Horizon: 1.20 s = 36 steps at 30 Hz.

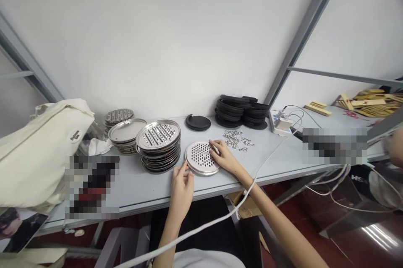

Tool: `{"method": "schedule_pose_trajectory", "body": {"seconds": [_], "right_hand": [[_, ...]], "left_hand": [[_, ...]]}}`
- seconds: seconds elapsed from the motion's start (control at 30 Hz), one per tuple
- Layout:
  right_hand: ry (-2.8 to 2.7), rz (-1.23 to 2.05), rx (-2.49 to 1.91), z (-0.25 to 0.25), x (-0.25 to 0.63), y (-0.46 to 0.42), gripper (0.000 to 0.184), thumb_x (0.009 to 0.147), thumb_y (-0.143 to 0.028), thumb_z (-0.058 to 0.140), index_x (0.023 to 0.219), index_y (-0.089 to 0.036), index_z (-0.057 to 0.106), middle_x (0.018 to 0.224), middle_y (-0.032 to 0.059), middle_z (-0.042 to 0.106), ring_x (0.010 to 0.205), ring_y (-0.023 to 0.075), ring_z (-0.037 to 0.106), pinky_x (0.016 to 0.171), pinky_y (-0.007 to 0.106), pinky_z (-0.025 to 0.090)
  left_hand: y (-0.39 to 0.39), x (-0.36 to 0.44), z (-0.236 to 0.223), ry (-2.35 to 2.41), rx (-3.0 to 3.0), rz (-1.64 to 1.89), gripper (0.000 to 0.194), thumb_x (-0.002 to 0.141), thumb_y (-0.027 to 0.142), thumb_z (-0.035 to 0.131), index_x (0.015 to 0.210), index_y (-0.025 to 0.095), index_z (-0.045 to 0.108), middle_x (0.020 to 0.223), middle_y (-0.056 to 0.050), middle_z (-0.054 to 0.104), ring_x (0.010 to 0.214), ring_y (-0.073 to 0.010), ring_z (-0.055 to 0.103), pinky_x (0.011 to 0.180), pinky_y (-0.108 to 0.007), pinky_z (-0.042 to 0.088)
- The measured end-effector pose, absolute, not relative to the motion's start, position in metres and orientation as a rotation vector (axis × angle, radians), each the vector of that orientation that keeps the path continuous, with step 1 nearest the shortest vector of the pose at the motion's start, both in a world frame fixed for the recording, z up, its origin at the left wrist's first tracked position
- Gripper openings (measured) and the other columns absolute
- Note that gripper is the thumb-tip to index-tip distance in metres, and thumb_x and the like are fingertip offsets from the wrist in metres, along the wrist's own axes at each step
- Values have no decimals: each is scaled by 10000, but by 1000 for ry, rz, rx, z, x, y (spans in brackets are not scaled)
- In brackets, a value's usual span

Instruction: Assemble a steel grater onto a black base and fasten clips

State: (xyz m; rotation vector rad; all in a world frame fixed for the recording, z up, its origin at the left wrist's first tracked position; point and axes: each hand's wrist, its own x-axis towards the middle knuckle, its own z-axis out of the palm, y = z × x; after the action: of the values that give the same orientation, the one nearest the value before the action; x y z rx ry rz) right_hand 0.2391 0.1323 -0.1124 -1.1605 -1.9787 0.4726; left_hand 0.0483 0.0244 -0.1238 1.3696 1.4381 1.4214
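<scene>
A round metal grater plate [200,155] with rows of slots lies on the table in front of me, and there seems to be another rim beneath it. My right hand [224,158] grips its right edge, fingers bent over the top and thumb near the rim. At the lower left rim, my left hand [182,186] holds the edge with curled fingertips. Left of the plate stands a tall stack of metal grater plates [160,134]. Behind the plate lies a black round base [198,122] with a notch. Small metal clips [234,139] are scattered to the right.
Stacks of black round bases [231,110] stand by the wall. Smooth metal discs [127,130] are piled at left, near a cream bag [44,146]. A power strip [280,123] sits at right; a white cable [201,228] hangs across my forearms.
</scene>
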Motion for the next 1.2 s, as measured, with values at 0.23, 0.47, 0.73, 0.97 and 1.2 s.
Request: {"method": "schedule_pose_trajectory", "body": {"seconds": [0.23, 0.47, 0.73, 0.97, 1.2], "right_hand": [[-2006, 449, -1156, -107, 236, 127, 428, 951, -359, 451, 1326, -173, 538, 1128, 121, 563, 1130, 247, 522, 1032, 426, 394], [-2084, 411, -1146, -100, 233, 122, 377, 983, -342, 389, 1237, -171, 609, 1134, 128, 567, 1104, 247, 516, 1025, 427, 389], [-2190, 313, -1195, -91, 229, 123, 368, 985, -285, 370, 1215, -146, 621, 1075, 135, 573, 1041, 250, 519, 981, 425, 384], [-2209, 352, -1191, -82, 228, 126, 345, 988, -262, 355, 1088, -153, 667, 1007, 117, 604, 1006, 231, 541, 955, 365, 389], [-2120, 367, -1336, -84, 227, 132, 308, 961, -289, 407, 985, -153, 683, 1001, 117, 661, 996, 231, 563, 924, 337, 384]], "left_hand": [[25, 47, -126, 1449, 1369, 1390, 437, 857, 243, 509, 1284, 167, 561, 1069, -114, 543, 832, -174, 630, 761, -317, 541], [24, 47, -123, 1496, 1400, 1344, 426, 877, 292, 487, 1273, 162, 574, 1036, -115, 563, 773, -165, 608, 733, -304, 526], [16, 55, -106, 1792, 1710, 1154, 472, 926, 251, 353, 1319, 53, 521, 1293, -213, 509, 1226, -282, 491, 1069, -408, 372], [20, 55, -101, 1843, 1819, 967, 496, 947, 220, 260, 1319, -7, 497, 1266, -245, 525, 1202, -278, 521, 1043, -405, 407], [21, 51, -104, 1843, 1836, 1056, 458, 947, 262, 311, 1264, 31, 546, 1227, -222, 549, 1160, -280, 533, 982, -404, 445]]}}
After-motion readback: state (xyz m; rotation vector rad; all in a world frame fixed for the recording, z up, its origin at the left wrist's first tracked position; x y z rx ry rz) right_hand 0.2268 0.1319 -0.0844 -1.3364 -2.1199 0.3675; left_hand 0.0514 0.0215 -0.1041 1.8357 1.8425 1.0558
